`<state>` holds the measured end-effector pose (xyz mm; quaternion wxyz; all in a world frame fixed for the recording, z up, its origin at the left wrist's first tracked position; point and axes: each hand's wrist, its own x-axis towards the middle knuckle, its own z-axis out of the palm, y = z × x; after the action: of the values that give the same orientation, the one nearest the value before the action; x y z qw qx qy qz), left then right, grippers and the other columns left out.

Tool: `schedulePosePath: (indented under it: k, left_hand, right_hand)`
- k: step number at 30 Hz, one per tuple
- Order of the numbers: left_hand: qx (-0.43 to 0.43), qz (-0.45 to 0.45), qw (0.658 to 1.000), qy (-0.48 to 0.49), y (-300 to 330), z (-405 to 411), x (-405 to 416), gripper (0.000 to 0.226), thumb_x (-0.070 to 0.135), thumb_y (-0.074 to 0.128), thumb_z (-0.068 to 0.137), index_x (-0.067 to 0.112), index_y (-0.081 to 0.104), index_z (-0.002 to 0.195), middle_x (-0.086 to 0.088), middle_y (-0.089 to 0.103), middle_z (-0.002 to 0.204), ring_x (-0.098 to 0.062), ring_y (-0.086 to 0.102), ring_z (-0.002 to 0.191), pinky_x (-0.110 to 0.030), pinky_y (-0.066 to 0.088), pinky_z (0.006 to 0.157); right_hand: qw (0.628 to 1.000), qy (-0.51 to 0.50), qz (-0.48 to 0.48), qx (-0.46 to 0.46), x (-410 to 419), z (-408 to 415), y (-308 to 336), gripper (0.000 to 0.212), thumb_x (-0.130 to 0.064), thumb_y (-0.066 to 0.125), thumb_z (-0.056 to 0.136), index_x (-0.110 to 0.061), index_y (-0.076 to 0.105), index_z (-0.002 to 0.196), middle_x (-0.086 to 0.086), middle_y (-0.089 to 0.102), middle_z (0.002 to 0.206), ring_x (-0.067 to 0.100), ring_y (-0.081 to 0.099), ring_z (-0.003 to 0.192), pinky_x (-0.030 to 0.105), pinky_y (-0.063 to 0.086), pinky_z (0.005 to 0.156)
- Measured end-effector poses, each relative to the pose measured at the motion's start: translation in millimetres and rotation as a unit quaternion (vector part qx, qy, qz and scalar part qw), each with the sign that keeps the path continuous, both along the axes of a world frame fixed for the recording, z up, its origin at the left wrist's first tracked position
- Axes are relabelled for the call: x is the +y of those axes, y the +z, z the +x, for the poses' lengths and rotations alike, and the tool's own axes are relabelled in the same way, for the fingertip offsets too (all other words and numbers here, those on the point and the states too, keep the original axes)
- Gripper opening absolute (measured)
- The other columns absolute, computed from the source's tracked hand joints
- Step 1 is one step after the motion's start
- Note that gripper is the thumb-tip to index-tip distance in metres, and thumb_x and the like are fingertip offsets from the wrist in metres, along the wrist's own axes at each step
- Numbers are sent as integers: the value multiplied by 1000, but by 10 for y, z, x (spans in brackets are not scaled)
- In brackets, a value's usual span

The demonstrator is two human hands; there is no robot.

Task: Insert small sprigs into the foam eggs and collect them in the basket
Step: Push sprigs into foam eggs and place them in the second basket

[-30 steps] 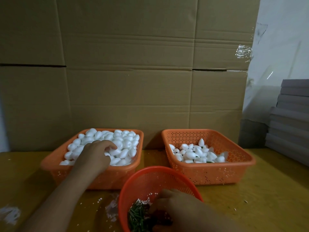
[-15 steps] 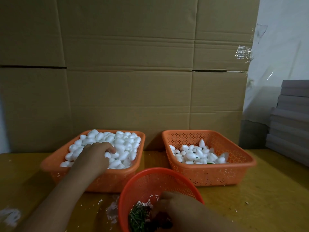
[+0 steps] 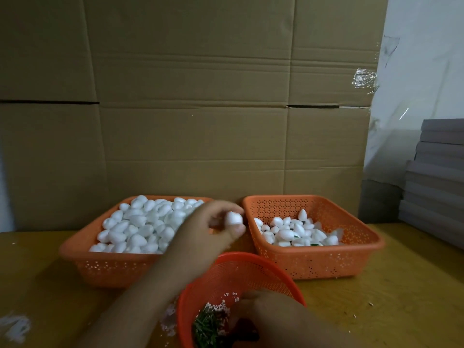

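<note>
My left hand (image 3: 213,229) is raised between the two rectangular baskets and pinches a white foam egg (image 3: 234,218) in its fingertips. The left orange basket (image 3: 82,259) is heaped with plain foam eggs (image 3: 140,227). The right orange basket (image 3: 326,262) holds fewer eggs (image 3: 288,232), some with green sprigs showing. My right hand (image 3: 271,315) reaches down into the round red basket (image 3: 241,275) at the front, among the green sprigs (image 3: 207,327); its fingertips are hidden in shadow.
A wall of cardboard boxes (image 3: 190,109) stands right behind the baskets. A stack of grey boards (image 3: 437,177) sits at the right. White foam crumbs (image 3: 15,327) lie on the yellow table (image 3: 401,297) at the near left.
My left hand has lifted out of the left basket with one foam egg and moved right. My right hand stays in the round basket.
</note>
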<state>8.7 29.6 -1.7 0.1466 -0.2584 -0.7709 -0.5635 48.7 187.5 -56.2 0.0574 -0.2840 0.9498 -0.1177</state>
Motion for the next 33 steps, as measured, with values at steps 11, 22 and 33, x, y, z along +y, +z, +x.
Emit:
schedulePosePath:
  k: [11,22,33]
  left_hand:
    - [-97,-50,993,-41,-575,-111,185,43,13,68,76,52,63,93,14,66,100,-9,67,95,-47,58,84]
    - [27,-135,989,55,-589,-87,212,39,35,78,76,53,51,98,40,57,99,16,53,97,-4,39,71]
    - [119,-125,981,89,-554,-60,209,47,74,34,82,33,46,64,12,48,58,-6,49,57,-19,35,54]
  right_hand:
    - [999,-8,-40,-32,-3,74,8,28,-32,59,92,-21,64,118,1,63,121,20,57,114,35,45,100]
    - [997,-20,-71,-39,7,89,27,25,-34,60,91,-26,66,114,-4,66,116,16,60,108,31,48,95]
    - [994,-46,-92,-41,18,102,-18,25,-43,59,86,-33,65,108,-13,66,107,9,62,101,28,51,90]
